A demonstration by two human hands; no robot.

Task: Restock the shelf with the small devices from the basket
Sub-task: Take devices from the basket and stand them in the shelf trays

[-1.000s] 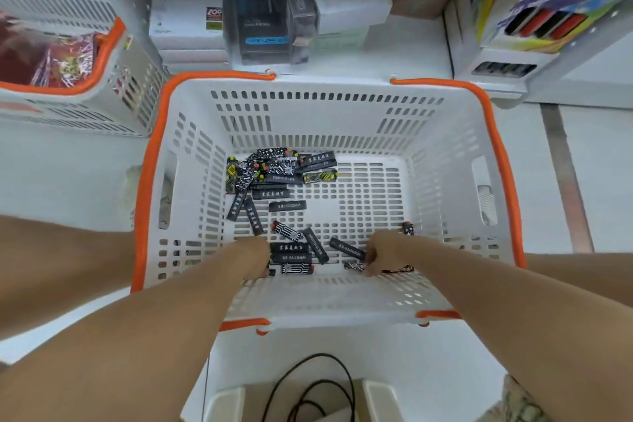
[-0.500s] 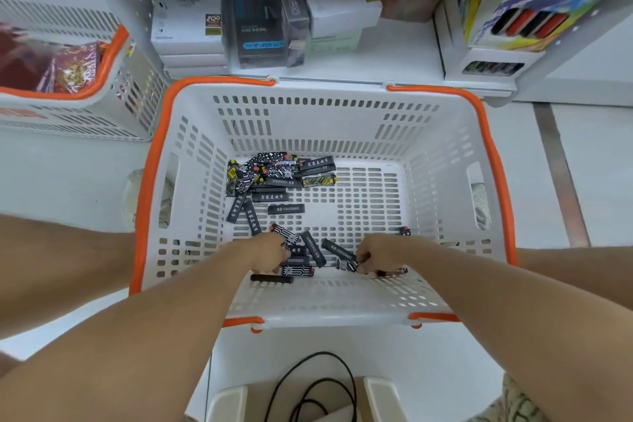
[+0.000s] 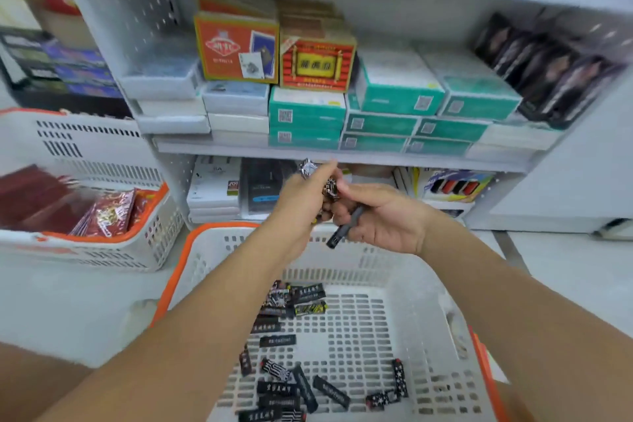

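Both hands are raised together above the white basket (image 3: 421, 291) with the orange rim, in front of the lower shelf. My left hand (image 3: 301, 192) grips small black patterned devices, one (image 3: 307, 168) sticking out above its fingers. My right hand (image 3: 380, 216) holds more of them, with a dark stick-shaped device (image 3: 344, 228) hanging down from its fingers. Between the two hands a patterned device (image 3: 330, 188) is pinched. Several small black devices (image 3: 294, 384) lie scattered on the basket floor below.
The white shelf board (image 3: 342, 156) carries stacked teal boxes (image 3: 394, 103), white boxes and red card boxes (image 3: 317, 62). Below it stand cable boxes (image 3: 214, 187) and a colourful pen box (image 3: 452, 183). A second basket (image 3: 102, 243) with red packets stands at the left.
Both hands have come up out of the basket holding devices and met in front of the shelf. The view has tilted up from the basket to the shelves.
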